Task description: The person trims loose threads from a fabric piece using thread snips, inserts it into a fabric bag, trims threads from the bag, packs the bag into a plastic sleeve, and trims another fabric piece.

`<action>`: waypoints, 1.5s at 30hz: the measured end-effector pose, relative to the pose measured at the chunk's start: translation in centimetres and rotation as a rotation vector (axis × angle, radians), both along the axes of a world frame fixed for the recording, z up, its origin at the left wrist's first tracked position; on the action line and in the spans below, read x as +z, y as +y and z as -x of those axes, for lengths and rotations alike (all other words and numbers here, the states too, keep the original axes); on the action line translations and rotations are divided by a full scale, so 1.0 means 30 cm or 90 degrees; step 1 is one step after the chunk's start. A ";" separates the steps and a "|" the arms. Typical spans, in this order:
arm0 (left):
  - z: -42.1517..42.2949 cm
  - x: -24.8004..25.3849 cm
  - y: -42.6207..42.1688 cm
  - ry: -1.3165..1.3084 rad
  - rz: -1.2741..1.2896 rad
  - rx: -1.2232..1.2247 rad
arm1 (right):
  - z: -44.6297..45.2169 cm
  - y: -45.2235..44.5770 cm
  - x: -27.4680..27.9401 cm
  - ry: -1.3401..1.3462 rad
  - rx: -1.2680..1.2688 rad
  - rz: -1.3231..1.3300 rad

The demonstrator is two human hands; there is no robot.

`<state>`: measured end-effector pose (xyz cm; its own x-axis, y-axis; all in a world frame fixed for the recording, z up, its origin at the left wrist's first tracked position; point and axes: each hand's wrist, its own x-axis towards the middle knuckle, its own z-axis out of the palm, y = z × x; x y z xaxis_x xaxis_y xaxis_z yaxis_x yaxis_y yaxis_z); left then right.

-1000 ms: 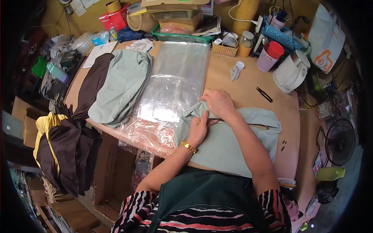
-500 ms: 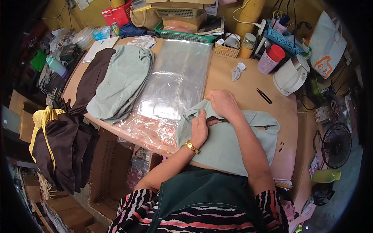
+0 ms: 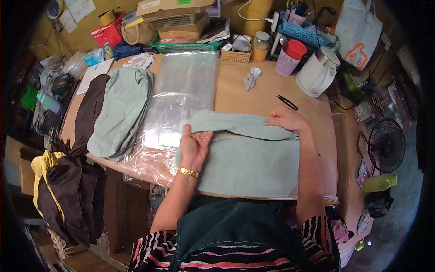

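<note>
A pale green cloth lies spread in front of me, with a long folded strip along its far edge and a dark gap under that strip. My left hand is closed on the strip's left end, thumb on top and fingers curled below. Near the strip's right end, my right hand pinches the fabric between thumb and fingers. Black thread snips lie just beyond my right hand. Clear plastic bags are stacked to the left of the cloth.
Folded pale green cloths and a dark brown one lie at the table's left. A white kettle, a red cup and a green basket stand at the back. A black fan is at right.
The strip, bunched up earlier, is now stretched straight along the cloth's far edge. My hands have moved apart, left hand leftward and right hand rightward. The view has shifted too.
</note>
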<state>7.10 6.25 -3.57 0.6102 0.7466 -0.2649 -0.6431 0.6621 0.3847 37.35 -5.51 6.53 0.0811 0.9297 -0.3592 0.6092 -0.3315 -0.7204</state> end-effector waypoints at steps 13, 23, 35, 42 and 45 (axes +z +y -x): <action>-0.244 0.250 -0.285 0.209 -0.129 -0.303 | 0.162 -0.048 0.010 0.065 -0.098 -0.209; -0.356 0.231 -0.276 0.375 -0.332 -0.583 | 0.049 -0.124 -0.080 0.225 -0.115 -0.181; -0.364 0.357 -0.317 0.322 -1.209 0.015 | -0.005 -0.178 -0.094 0.333 -0.248 -0.170; -0.432 0.306 -0.270 0.311 -1.524 0.117 | -0.045 -0.122 -0.178 0.313 -0.155 -0.203; -0.397 0.356 -0.311 0.182 -1.550 0.073 | -0.091 -0.108 -0.269 0.182 -0.173 -0.162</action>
<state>19.01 -3.07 7.13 0.6827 -0.2517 0.6860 -0.4486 -0.8854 0.1216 40.07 -8.75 -1.55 0.2651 0.9500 -0.1651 0.2907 -0.2420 -0.9257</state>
